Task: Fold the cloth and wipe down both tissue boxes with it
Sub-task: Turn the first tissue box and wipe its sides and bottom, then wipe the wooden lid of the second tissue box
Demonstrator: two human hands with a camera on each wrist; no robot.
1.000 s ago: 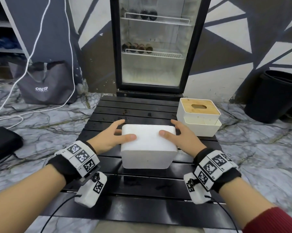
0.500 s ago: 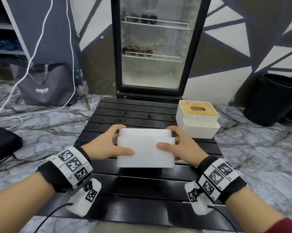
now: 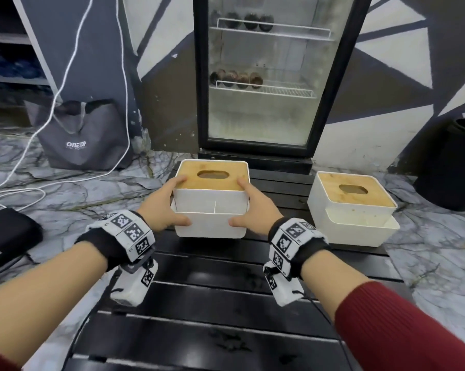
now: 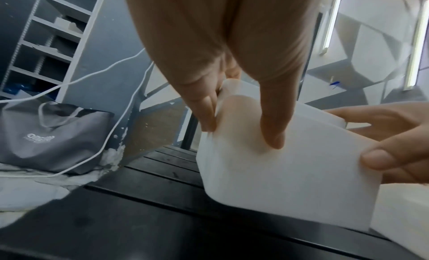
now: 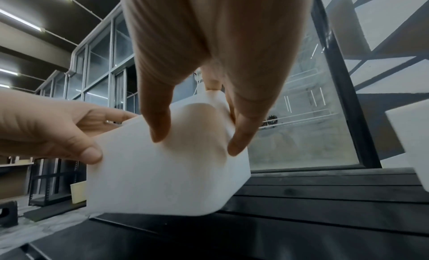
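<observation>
You hold the box (image 3: 210, 207) with both hands, frame centre in the head view, raised off the black table (image 3: 226, 303); the wrist views show a gap under its base. It sits upright, wooden lid with oval slot on top. Your left hand (image 3: 160, 207) grips its left side: thumb on the near white face, fingers (image 3: 179, 180) curled up to the lid edge. Your right hand (image 3: 256, 208) mirrors that on the right side, thumb on the near face, fingers at the lid corner. The second box (image 3: 353, 210) stands on the table at frame right, well apart from your hands, untouched. Cloth not visible in any view. Fridge (image 3: 266, 76) behind, grey bag (image 3: 79, 135) upper left.
</observation>
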